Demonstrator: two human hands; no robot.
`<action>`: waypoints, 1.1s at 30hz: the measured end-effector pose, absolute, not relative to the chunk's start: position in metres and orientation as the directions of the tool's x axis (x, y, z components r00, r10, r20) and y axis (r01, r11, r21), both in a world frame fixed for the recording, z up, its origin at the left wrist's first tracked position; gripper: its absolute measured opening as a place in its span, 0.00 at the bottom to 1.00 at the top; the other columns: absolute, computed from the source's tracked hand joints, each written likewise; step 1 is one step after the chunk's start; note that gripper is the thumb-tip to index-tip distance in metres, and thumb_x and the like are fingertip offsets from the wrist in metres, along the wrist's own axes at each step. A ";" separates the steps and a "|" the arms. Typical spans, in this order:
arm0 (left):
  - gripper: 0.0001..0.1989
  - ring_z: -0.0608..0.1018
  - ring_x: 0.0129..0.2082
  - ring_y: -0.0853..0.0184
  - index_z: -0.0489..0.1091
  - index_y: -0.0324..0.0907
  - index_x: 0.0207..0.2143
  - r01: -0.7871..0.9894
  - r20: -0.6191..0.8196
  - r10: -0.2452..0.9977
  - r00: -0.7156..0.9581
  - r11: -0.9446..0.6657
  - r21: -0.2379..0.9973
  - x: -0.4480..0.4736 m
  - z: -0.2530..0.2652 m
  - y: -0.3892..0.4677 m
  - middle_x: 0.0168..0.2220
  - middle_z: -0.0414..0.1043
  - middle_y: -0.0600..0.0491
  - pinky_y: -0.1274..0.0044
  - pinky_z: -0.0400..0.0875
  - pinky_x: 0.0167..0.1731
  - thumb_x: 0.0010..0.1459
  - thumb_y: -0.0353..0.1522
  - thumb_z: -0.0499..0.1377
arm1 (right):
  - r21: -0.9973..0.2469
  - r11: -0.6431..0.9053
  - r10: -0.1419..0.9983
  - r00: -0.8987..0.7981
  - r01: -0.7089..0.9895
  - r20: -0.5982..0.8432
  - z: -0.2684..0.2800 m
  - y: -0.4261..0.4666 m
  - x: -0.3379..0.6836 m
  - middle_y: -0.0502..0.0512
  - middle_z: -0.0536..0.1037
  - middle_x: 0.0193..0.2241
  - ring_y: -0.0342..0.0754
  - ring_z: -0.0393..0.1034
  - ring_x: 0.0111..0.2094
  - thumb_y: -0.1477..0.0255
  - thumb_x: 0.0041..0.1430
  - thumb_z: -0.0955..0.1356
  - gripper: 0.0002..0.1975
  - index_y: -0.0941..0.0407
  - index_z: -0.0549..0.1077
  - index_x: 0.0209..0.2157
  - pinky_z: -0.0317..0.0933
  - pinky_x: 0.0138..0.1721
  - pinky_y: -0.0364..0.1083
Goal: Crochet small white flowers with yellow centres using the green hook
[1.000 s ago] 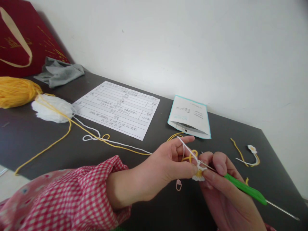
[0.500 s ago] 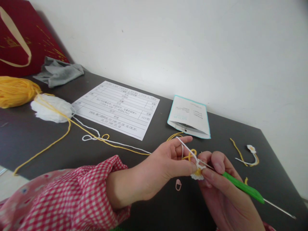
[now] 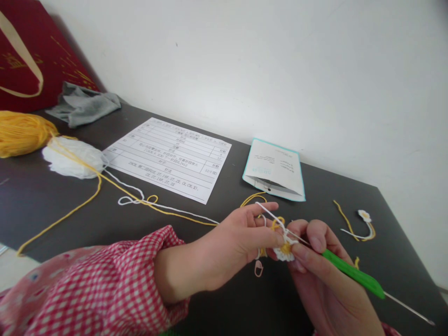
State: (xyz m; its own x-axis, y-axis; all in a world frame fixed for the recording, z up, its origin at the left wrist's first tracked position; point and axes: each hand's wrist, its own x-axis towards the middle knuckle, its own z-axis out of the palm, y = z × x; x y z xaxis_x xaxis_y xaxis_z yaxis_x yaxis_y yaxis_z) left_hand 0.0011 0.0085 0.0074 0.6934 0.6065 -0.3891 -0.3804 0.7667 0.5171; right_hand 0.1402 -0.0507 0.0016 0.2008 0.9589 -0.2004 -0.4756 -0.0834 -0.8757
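My left hand (image 3: 241, 238) pinches a small white and yellow crochet flower (image 3: 285, 252) between thumb and fingers. White yarn (image 3: 269, 213) runs from its raised index finger down to the flower. My right hand (image 3: 325, 266) grips a crochet hook (image 3: 353, 273) by its green handle, its thin metal shaft reaching into the stitches at the flower's top edge. The fingertips of both hands meet around the flower. A yellow yarn loop (image 3: 279, 224) sits just behind it. Below the left hand, a pink stitch marker (image 3: 258, 268) lies on the table.
On the dark table (image 3: 168, 280) lie a yellow yarn skein (image 3: 24, 133), a white yarn ball (image 3: 73, 158), a printed sheet (image 3: 168, 161) and a white pouch (image 3: 275, 168). A finished small flower (image 3: 364, 215) with tails lies right. A red bag (image 3: 28, 51) and grey cloth (image 3: 84, 105) stand back left.
The flower has tilted slightly and shifted a little left between the fingers. My left fingers have curled a bit differently around the yarn. The hook stays in my right hand.
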 end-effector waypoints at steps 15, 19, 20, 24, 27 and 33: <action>0.40 0.73 0.31 0.70 0.60 0.37 0.57 -0.390 -0.312 0.686 0.657 0.664 0.638 0.001 0.004 0.008 0.31 0.71 0.57 0.74 0.63 0.37 0.42 0.27 0.71 | -0.893 -0.050 0.956 0.239 -0.447 -0.173 0.002 -0.048 0.140 0.46 0.74 0.25 0.38 0.65 0.23 0.77 0.45 0.77 0.14 0.54 0.68 0.22 0.66 0.27 0.36; 0.47 0.73 0.32 0.70 0.56 0.40 0.61 -0.371 -0.291 0.702 0.650 0.627 0.685 0.003 -0.001 0.006 0.32 0.70 0.58 0.72 0.65 0.37 0.40 0.30 0.74 | -0.933 0.033 0.965 0.254 -0.360 -0.064 0.006 -0.049 0.143 0.48 0.75 0.26 0.41 0.68 0.25 0.70 0.49 0.77 0.11 0.53 0.72 0.24 0.68 0.27 0.38; 0.47 0.73 0.32 0.70 0.55 0.40 0.61 -0.366 -0.289 0.702 0.651 0.624 0.690 0.004 -0.002 0.006 0.32 0.70 0.58 0.72 0.65 0.37 0.41 0.30 0.74 | -0.940 0.057 0.965 0.259 -0.337 -0.035 0.006 -0.049 0.145 0.49 0.76 0.26 0.42 0.68 0.25 0.67 0.51 0.76 0.10 0.54 0.73 0.24 0.68 0.27 0.39; 0.47 0.71 0.29 0.73 0.54 0.38 0.62 -0.365 -0.261 0.710 0.654 0.598 0.714 0.006 -0.006 0.005 0.30 0.70 0.59 0.75 0.64 0.34 0.42 0.28 0.72 | -0.963 0.140 0.950 0.307 -0.232 0.064 0.006 -0.049 0.148 0.48 0.74 0.23 0.42 0.64 0.24 0.61 0.60 0.71 0.15 0.54 0.73 0.24 0.64 0.25 0.39; 0.45 0.69 0.28 0.74 0.55 0.37 0.62 -0.369 -0.249 0.723 0.645 0.580 0.727 0.006 -0.006 0.005 0.28 0.69 0.61 0.76 0.63 0.31 0.42 0.26 0.71 | -0.974 0.204 0.932 0.324 -0.102 0.162 0.006 -0.047 0.148 0.47 0.70 0.21 0.42 0.61 0.24 0.60 0.62 0.70 0.17 0.54 0.72 0.23 0.59 0.24 0.40; 0.39 0.68 0.26 0.75 0.58 0.38 0.60 -0.360 -0.256 0.769 0.587 0.530 0.767 0.006 -0.006 0.006 0.27 0.68 0.62 0.77 0.63 0.31 0.44 0.22 0.67 | -0.929 0.310 0.877 0.317 0.204 0.362 0.012 -0.056 0.151 0.48 0.63 0.19 0.45 0.59 0.25 0.65 0.67 0.65 0.19 0.53 0.68 0.21 0.55 0.26 0.45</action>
